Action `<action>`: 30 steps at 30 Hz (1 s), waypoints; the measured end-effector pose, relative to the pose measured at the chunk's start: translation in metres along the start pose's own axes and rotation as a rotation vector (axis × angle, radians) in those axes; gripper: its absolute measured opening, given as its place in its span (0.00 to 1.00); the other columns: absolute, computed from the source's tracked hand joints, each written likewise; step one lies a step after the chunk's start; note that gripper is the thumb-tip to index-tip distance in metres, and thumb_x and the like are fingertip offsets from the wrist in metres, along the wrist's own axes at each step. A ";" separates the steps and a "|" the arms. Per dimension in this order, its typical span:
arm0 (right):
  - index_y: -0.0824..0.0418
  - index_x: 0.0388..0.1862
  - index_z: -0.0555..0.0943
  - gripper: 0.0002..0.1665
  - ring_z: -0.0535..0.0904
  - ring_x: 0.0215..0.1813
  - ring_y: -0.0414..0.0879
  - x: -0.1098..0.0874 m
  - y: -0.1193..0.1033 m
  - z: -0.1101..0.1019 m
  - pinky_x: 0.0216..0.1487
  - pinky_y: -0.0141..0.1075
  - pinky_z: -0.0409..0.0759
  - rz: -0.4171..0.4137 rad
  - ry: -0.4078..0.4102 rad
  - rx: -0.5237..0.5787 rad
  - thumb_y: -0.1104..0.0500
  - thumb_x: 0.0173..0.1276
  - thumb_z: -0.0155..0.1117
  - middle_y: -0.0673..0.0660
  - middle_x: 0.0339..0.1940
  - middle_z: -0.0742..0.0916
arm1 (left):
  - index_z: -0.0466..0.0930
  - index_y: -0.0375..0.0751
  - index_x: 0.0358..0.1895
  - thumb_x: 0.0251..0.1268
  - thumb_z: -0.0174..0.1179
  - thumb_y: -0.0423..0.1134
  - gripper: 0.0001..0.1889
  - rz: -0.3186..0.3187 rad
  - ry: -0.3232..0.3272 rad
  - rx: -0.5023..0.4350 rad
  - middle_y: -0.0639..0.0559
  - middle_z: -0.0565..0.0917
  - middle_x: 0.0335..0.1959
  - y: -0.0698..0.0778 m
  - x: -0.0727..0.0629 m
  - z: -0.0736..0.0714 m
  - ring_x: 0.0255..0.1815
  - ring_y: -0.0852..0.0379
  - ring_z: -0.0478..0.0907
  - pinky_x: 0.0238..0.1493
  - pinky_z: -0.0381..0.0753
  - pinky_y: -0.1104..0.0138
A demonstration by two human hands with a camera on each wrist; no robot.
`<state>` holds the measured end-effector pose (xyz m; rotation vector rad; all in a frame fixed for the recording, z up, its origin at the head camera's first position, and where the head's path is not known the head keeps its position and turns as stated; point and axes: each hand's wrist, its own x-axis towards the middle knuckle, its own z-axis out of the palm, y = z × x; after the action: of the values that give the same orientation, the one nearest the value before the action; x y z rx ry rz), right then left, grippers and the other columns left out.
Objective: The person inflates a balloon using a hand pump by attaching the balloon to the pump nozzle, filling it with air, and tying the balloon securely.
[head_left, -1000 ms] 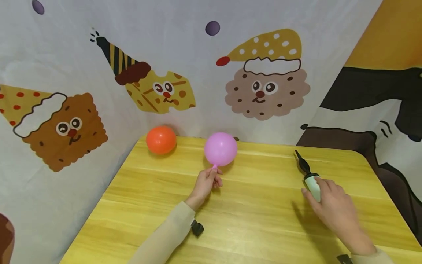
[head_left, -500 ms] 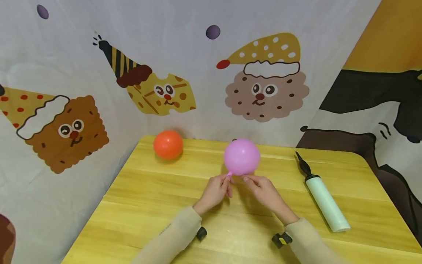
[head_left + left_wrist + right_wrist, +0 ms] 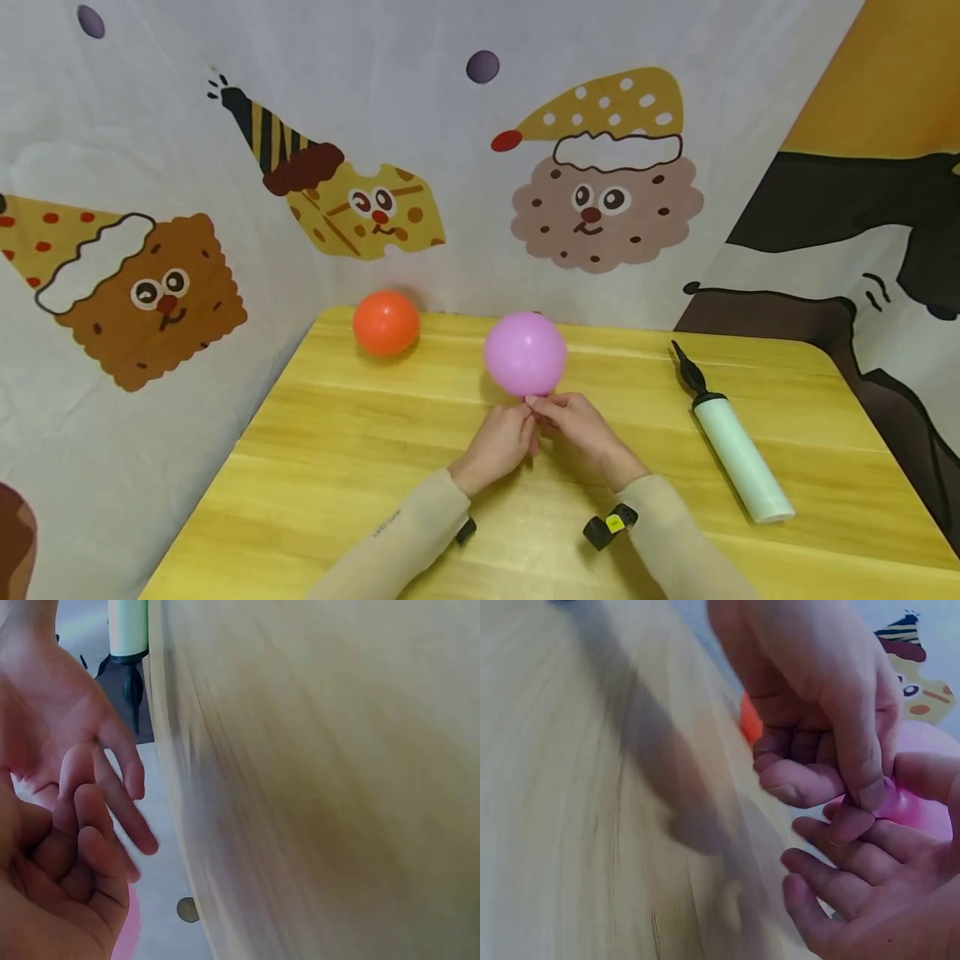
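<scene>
A round pink balloon [image 3: 525,354] is held up over the table, its neck pointing down toward both hands. Thumb and index finger of my left hand [image 3: 497,442] pinch the neck, the other fingers curling inward in the left wrist view. My right hand [image 3: 585,429] has come in beside it, with thumb and index finger at the neck just under the round body. Its remaining fingers are spread and fairly straight in the right wrist view. There, the balloon's twisted neck [image 3: 891,799] shows between the hands; the fingertips partly hide it.
A pale green hand pump [image 3: 742,458] with a black nozzle lies at the right of the wooden table [image 3: 315,500]. An orange-red balloon [image 3: 386,323] rests near the back left edge. Behind stands a cloth backdrop [image 3: 465,225] with cartoon prints.
My right hand has let go of the pump and moved left to the balloon's neck. The pink balloon shifted right, then slightly back left. The orange-red balloon has rolled a little right.
</scene>
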<state>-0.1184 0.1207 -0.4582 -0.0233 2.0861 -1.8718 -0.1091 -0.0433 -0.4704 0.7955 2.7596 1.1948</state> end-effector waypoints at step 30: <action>0.58 0.38 0.71 0.17 0.50 0.20 0.36 0.003 -0.024 0.016 0.22 0.26 0.50 -0.016 0.049 0.933 0.54 0.88 0.41 0.44 0.16 0.63 | 0.80 0.37 0.41 0.87 0.44 0.38 0.16 0.072 -0.126 -0.078 0.64 0.79 0.17 0.005 -0.018 -0.004 0.19 0.73 0.72 0.29 0.74 0.78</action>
<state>-0.1221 0.1013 -0.4374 0.2274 1.0535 -2.6677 -0.0923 -0.0514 -0.4676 0.9355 2.5880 1.2107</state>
